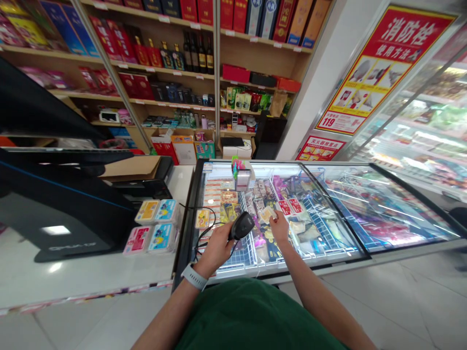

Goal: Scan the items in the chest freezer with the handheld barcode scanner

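My left hand (216, 246), with a pale watch strap (194, 277) at the wrist, is wrapped round the handle of a black barcode scanner (242, 226). A black cable (200, 239) runs from it across the freezer's glass top. My right hand (279, 227) pinches a small pale-yellow and white flat plastic pack (267, 214) by its edge, just right of the scanner's head. Two red-and-white packs (291, 207) lie side by side on the glass beyond my right hand. A yellow pack (202, 218) rests on the glass at the left.
Under the chest freezer's glass lid (310, 257) are wire baskets and bagged goods. On the left counter (91, 277) stand stacked plastic packs (153, 224) and a black checkout terminal (65, 209). A holder of colourful items (242, 172) sits at the freezer's far edge. Stocked shelves (164, 68) rise behind.
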`<state>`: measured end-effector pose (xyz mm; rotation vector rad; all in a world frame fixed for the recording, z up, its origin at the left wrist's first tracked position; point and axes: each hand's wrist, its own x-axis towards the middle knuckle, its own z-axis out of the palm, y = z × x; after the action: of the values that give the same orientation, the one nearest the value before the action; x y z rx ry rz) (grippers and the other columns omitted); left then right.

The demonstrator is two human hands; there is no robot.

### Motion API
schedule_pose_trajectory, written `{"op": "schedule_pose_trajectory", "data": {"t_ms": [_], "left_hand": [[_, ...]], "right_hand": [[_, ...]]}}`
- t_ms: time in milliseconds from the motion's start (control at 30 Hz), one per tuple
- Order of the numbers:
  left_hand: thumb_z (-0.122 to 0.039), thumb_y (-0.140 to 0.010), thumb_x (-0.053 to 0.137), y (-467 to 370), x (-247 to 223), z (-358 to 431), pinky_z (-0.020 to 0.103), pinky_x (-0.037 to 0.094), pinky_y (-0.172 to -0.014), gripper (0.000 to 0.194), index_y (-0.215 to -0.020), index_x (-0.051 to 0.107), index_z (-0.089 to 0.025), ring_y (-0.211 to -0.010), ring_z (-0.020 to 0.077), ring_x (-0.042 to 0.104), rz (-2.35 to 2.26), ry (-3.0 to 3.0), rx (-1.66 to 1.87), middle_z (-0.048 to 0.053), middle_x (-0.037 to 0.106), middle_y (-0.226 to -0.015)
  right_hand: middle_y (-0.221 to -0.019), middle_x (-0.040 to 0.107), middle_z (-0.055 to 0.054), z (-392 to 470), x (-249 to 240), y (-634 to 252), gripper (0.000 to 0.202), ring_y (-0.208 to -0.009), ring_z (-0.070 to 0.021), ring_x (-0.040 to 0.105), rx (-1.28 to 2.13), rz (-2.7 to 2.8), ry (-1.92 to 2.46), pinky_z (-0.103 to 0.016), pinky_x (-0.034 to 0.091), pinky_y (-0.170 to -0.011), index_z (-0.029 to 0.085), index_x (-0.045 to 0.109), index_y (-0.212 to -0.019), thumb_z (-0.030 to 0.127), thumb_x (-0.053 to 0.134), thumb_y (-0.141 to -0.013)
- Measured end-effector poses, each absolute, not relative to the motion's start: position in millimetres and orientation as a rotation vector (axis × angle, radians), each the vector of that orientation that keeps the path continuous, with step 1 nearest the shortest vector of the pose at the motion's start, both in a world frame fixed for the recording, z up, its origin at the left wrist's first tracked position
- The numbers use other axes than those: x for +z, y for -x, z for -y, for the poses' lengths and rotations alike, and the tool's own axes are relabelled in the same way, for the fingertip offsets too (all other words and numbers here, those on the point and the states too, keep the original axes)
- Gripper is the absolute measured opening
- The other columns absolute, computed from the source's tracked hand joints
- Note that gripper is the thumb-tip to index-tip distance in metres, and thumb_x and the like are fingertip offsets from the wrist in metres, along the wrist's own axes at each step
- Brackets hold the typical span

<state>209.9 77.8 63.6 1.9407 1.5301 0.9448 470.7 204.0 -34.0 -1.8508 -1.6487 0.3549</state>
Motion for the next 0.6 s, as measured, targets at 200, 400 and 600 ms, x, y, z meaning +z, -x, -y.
{"op": "schedule_pose_trajectory", "data": {"t_ms": [200,400,600], "left_hand": [[-0.006,-0.075,0.052,-209.9,63.1,-78.3,0.044,0.044,-0.098,0.052,-0.126,0.050,-0.016,-0.111,0.0261,0.057,-1.530,-1.952,0.963,0.012,0.063,-0.119],[-0.006,-0.075,0.051,-209.1,59.7,-79.4,0.043,0.044,-0.098,0.050,-0.125,0.050,-0.016,-0.110,0.0259,0.057,-1.527,-1.949,0.963,0.011,0.063,-0.118],[-0.007,-0.077,0.050,-207.0,61.7,-79.2,0.045,0.043,-0.100,0.051,-0.127,0.048,-0.015,-0.114,0.0261,0.055,-1.534,-1.936,0.971,0.012,0.061,-0.122]], "right_hand": [[-0.086,0.069,-0.009,-202.4,-28.8,-475.3,0.037,-0.071,-0.0191,0.062,0.392,1.686,1.808,-0.028,0.043,-0.068,0.014,0.063,-0.105,0.039,0.045,-0.083],[-0.078,0.069,-0.006,-193.9,-16.9,-470.3,0.045,-0.062,-0.0178,0.063,0.414,1.798,1.839,-0.025,0.040,-0.059,0.016,0.051,-0.123,0.045,0.029,-0.095],[-0.087,0.070,-0.007,-197.1,-10.5,-467.7,0.043,-0.059,-0.0175,0.064,0.530,1.767,1.786,-0.026,0.043,-0.057,0.016,0.046,-0.127,0.041,0.033,-0.093]]}}
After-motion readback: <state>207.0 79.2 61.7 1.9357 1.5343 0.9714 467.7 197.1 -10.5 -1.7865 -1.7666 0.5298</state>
